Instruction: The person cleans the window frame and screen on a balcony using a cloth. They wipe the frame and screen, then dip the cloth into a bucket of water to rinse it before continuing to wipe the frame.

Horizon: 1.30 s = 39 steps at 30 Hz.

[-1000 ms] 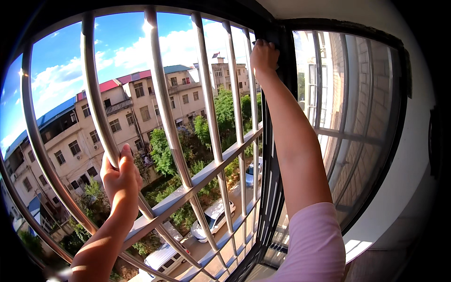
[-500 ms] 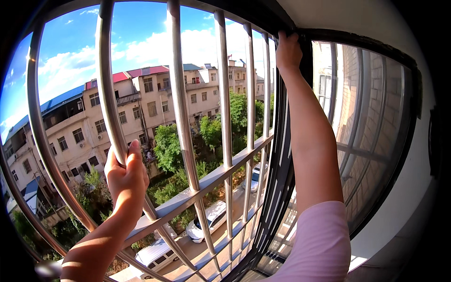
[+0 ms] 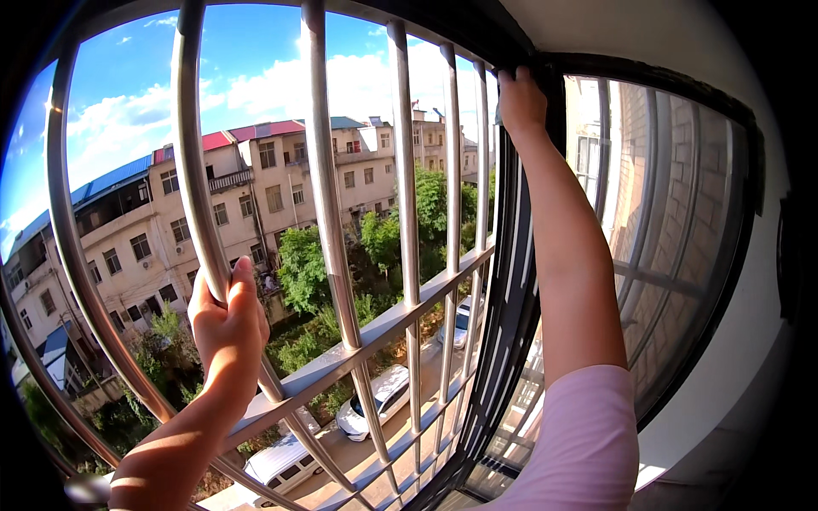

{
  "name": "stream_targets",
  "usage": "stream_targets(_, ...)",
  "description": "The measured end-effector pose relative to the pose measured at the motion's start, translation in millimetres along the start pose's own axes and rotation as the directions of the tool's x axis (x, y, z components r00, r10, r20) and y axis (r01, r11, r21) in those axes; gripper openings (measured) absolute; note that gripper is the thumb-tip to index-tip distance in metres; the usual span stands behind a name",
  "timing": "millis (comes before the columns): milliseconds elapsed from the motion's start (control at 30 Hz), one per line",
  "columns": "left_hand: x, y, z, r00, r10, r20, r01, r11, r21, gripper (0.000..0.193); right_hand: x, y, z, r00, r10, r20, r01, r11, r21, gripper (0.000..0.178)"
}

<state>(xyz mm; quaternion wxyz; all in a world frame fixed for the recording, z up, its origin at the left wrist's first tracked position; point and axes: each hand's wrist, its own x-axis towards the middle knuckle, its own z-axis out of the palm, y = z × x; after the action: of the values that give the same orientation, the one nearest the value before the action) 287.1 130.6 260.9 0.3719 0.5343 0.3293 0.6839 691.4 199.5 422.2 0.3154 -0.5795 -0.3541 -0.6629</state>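
Observation:
My left hand [image 3: 228, 311] is wrapped round one upright metal bar [image 3: 189, 128] of the window grille, just above its flat crossbar [image 3: 375, 334]. The thumb points up along the bar. High on the right, my right hand [image 3: 521, 102] presses against the upper part of the black window frame [image 3: 552, 111], close to its top corner. Its fingers are bent and bunched. Whatever lies beneath them is hidden, though a small dark patch shows at the hand's left edge. That arm is stretched upward in a pale pink sleeve [image 3: 579, 426].
A glass pane [image 3: 673, 213] in a black frame stands to the right, beside a pale wall [image 3: 724, 358]. Beyond the bars, far below, are parked white vehicles [image 3: 375, 400] and green trees [image 3: 305, 268]. A long beige building [image 3: 230, 187] stands opposite.
My right hand has slid slightly down the window frame from the top corner. My left hand keeps its hold on the bar.

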Motion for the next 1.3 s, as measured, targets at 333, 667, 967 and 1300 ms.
stream_targets(333,4,-3,-4,1.000,-0.020,0.005,0.020,1.000,0.023,0.025,10,-13,-2,0.980,0.164,0.112,-0.169,0.985,0.033,0.012)
stream_targets(667,5,-3,-6,1.000,0.021,0.016,-0.021,0.999,0.046,0.026,-37,-23,2,0.967,0.206,0.149,-0.212,0.977,0.025,0.014)
stream_targets(967,0,-3,-2,1.000,0.003,0.006,-0.003,1.000,0.031,0.025,8,-2,5,0.963,0.263,0.066,-0.270,0.949,0.164,0.025)
stream_targets(1300,1,-3,-1,1.000,-0.010,-0.030,0.010,1.000,0.008,0.019,11,0,24,0.936,0.351,0.008,-0.345,0.915,0.207,0.024)
